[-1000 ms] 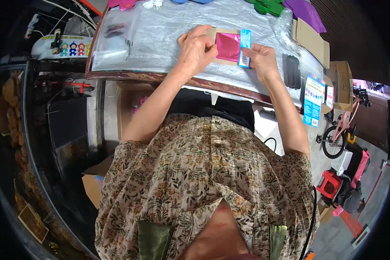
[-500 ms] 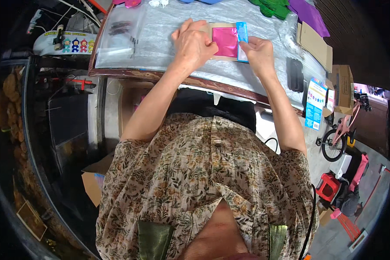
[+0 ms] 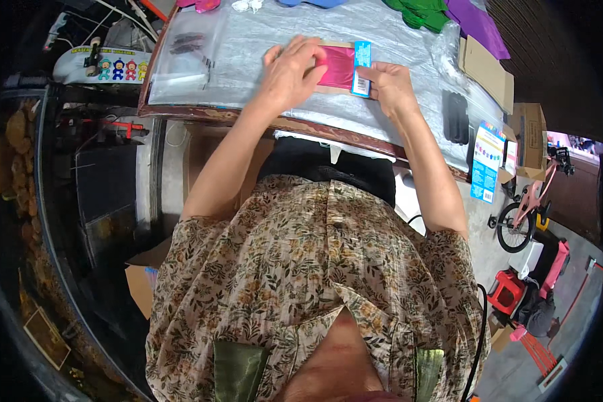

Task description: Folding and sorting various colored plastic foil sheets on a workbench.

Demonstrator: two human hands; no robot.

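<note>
A flat, shiny pink packet [image 3: 338,70] lies on the table over a piece of tan cardboard, whose edge shows above and below it. Across its right end runs a narrow blue and white label card [image 3: 362,67]. My left hand [image 3: 289,72] grips the packet's left end, fingers curved over the top and thumb on the pink surface. At the other end, my right hand [image 3: 390,84] pinches the label card between thumb and fingers; some of those fingertips are hidden behind it.
The table [image 3: 241,70] has a silvery cover. Clear plastic bags [image 3: 187,50] lie at its left. Green pieces [image 3: 419,12], a purple sheet [image 3: 477,27], cardboard [image 3: 486,67] and a black object [image 3: 457,117] are at the right. A blue and white box [image 3: 488,161] stands by the right edge.
The label card has shifted slightly left and down, now over the packet's right end. My right hand has moved a little left with it; my left thumb has lifted higher on the packet.
</note>
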